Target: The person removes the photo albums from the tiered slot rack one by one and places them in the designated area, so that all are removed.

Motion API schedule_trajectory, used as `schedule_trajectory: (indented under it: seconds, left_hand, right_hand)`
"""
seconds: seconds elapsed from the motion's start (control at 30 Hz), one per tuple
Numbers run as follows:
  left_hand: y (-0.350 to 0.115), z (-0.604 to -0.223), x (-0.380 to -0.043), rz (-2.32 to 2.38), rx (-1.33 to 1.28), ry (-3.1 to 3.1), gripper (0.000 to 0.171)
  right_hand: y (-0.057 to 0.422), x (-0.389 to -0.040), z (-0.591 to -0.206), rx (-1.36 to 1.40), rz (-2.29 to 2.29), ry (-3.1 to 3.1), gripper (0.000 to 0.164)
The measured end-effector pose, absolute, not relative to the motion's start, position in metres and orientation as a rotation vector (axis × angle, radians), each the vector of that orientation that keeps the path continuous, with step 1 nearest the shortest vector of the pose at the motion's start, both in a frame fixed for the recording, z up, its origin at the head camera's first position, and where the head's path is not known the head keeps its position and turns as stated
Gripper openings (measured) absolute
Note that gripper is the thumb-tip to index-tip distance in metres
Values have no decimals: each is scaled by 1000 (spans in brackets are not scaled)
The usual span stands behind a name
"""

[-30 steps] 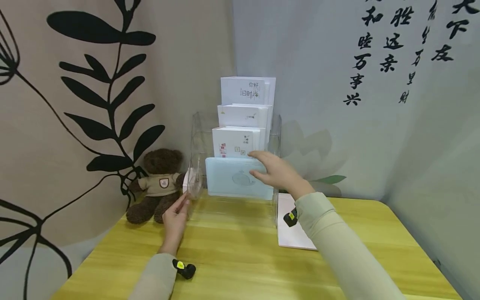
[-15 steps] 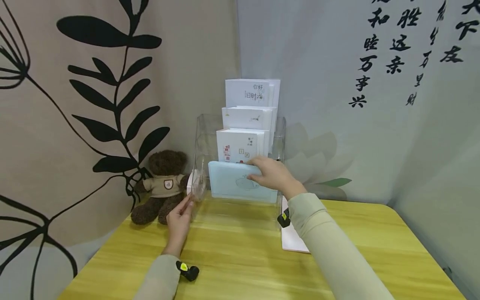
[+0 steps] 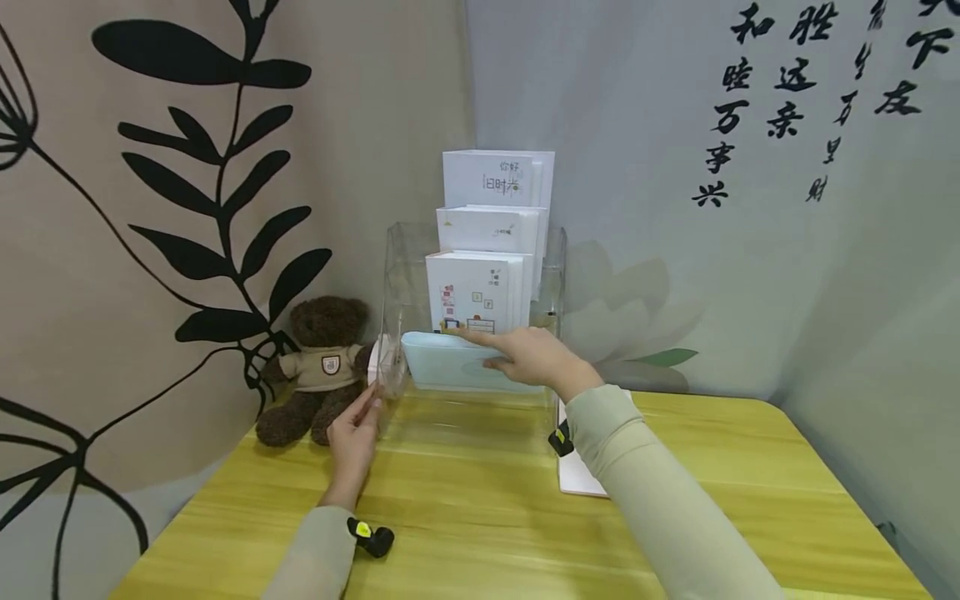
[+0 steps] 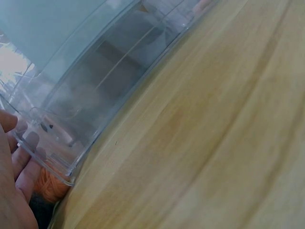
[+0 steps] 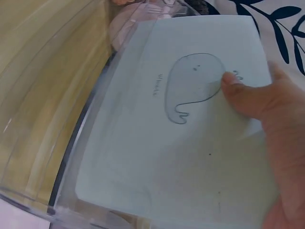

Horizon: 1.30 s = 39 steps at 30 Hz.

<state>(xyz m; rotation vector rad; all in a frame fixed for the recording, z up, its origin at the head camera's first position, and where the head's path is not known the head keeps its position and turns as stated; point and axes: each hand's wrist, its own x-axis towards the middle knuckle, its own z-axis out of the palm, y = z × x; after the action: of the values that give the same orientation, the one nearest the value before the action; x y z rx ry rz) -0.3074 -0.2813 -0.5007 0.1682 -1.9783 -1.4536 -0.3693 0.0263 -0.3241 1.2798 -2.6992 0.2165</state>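
Observation:
A light blue notebook [image 3: 446, 363] with a line-drawn whale sits in the lowest, front tier of a clear acrylic rack [image 3: 397, 279]. My right hand [image 3: 536, 358] grips its top edge, thumb on the cover and fingers behind. In the right wrist view the notebook [image 5: 143, 129] fills most of the picture, and it leans forward in the head view. At the rack's left side, my left hand [image 3: 352, 437] pinches the clear side panel. The left wrist view shows fingers [image 4: 26, 167] at that panel's edge.
White notebooks [image 3: 480, 287] stand in the three tiers behind. A brown teddy bear [image 3: 326, 367] sits left of the rack, with an orange object [image 4: 50, 183] low beside the panel. White paper [image 3: 581, 475] lies at the right on the wooden table [image 3: 465, 517].
My right hand has taken hold of the blue notebook's top and tipped it forward, showing more of the white notebook behind. My left hand stays at the rack's side.

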Motion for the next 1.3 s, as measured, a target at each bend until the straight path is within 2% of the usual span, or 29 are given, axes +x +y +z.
schedule_trajectory:
  seconds: [0.2, 0.43, 0.73, 1.3]
  left_hand:
    - [-282, -501, -306, -1457, 162, -1988, 32]
    - [-283, -502, -304, -1479, 174, -1977, 33]
    - [-282, -500, -305, -1469, 175, -1993, 33]
    - [-285, -500, -305, -1457, 162, -1998, 33]
  right_hand:
    - [28, -365, -328, 1320, 151, -2636, 66]
    - [23, -358, -328, 1376, 97, -2671, 83]
    - [17, -354, -338, 1388, -79, -2581, 92]
    - [19, -334, -363, 1299, -34, -2344, 97]
